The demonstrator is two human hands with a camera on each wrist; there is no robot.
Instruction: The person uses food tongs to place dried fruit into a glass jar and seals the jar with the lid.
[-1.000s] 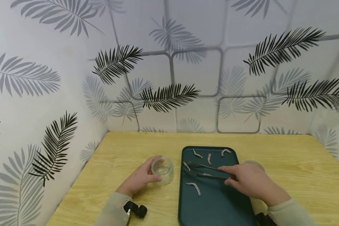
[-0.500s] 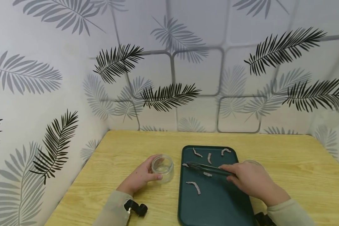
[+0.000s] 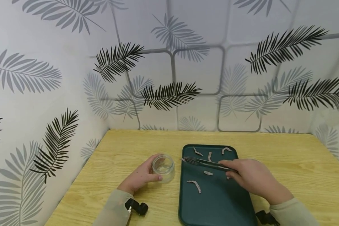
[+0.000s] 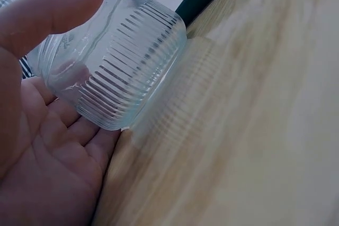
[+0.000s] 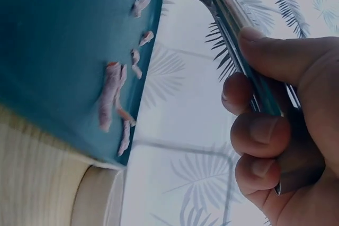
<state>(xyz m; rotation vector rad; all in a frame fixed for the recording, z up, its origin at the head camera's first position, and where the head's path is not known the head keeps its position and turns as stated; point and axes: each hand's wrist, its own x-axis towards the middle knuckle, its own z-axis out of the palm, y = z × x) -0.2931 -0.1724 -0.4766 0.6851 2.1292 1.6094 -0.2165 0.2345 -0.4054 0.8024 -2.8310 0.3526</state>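
Note:
My left hand [image 3: 141, 177] holds an open-topped clear glass jar [image 3: 164, 172] upright on the table, its thumb at the near side and its fingers behind. Ribbed sides of the jar [image 4: 127, 62] show in the left wrist view. In my right hand [image 3: 252, 177] is a pair of metal tongs [image 3: 204, 163], squeezed together above the dark green tray [image 3: 214, 204]. The tongs' tips are at the tray's left rim, with the end of a small pale piece at them; how firmly they pinch it I cannot tell. Several dried, pinkish-grey strips [image 3: 196, 186] lie scattered on the tray.
The wooden table [image 3: 141, 141] meets a leaf-patterned wall [image 3: 197, 72] at the back. A round pale object [image 5: 95, 194] stands beside the tray in the right wrist view. A black wrist camera [image 3: 137, 206] sits on the left sleeve.
The tongs' arms, apart one second ago, have come together over the small strip at the tray's left side. They have risen slightly with it. The left hand and jar stay in place.

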